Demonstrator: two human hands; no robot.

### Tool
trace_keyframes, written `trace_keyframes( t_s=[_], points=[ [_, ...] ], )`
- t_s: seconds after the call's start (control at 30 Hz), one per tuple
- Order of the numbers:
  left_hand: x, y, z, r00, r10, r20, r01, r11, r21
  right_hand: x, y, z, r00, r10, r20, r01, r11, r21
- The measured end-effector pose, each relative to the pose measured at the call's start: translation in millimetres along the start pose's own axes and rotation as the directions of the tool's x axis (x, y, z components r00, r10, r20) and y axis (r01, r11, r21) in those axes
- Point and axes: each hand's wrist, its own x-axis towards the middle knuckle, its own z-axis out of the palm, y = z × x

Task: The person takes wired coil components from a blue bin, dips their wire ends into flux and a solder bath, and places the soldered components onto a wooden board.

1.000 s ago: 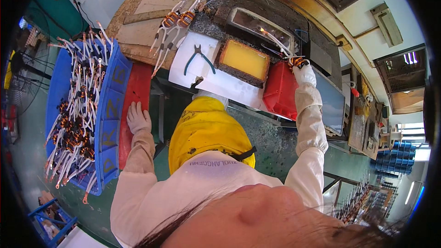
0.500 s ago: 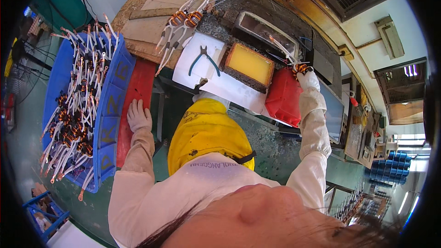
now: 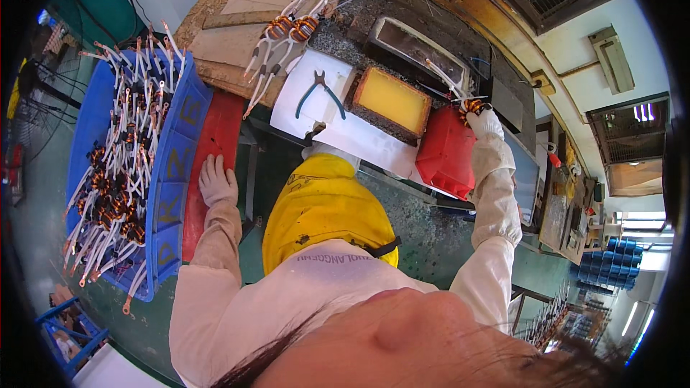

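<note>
My left hand [image 3: 217, 181], in a white glove, lies flat with its fingers stretched out on a red board [image 3: 205, 219] beside the blue crate. My gloved right hand [image 3: 486, 123] is closed on a copper-wound coil [image 3: 473, 107] whose white leads point up and to the left. That coil is at the far edge of a red plastic bin [image 3: 443, 147], and my fingers partly hide it. Left of the bin sits a dark-rimmed rectangular pot [image 3: 390, 103] of yellow material. Pliers [image 3: 320, 95] with teal handles lie open on a white sheet [image 3: 287, 116].
A blue crate [image 3: 167, 205] at the left is heaped with coils [image 3: 108, 187] with white leads. Two more coils [image 3: 291, 29] lie on the bench at the back. Behind the pot stands a metal-rimmed trough [image 3: 417, 47]. A yellow apron [image 3: 323, 208] covers my lap.
My right hand has shifted very slightly to the right with the coil still in it. My left hand stays put.
</note>
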Motion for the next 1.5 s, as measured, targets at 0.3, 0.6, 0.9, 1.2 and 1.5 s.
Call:
trace_keyframes(
  t_s=[0.3, 0.6, 0.9, 1.2, 1.5],
  points=[
    [2, 1, 0, 1.000, 0.001, 0.009, -0.001, 1.000, 0.010, 8, 7, 1, 0.999, -0.020, 0.025, 0.019, 1.000, 0.017],
    [3, 2, 1, 1.000, -0.031, -0.005, 0.031, 0.999, -0.008, 3, -3, -8, 0.998, -0.058, 0.023, 0.055, 0.992, 0.111],
    [6, 3, -12, 0.994, -0.093, 0.058, 0.098, 0.992, -0.085, 38, 44, 24, 0.988, -0.088, 0.126, 0.066, 0.983, 0.169],
    [-3, 5, -14, 0.995, -0.101, 0.004, 0.101, 0.989, -0.103, 2, -6, -13, 0.983, -0.165, 0.086, 0.154, 0.981, 0.117],
    [-1, 3, -12, 0.996, -0.088, -0.016, 0.086, 0.990, -0.112, 12, 10, -1, 0.982, -0.184, 0.031, 0.182, 0.982, 0.056]
  ],
)
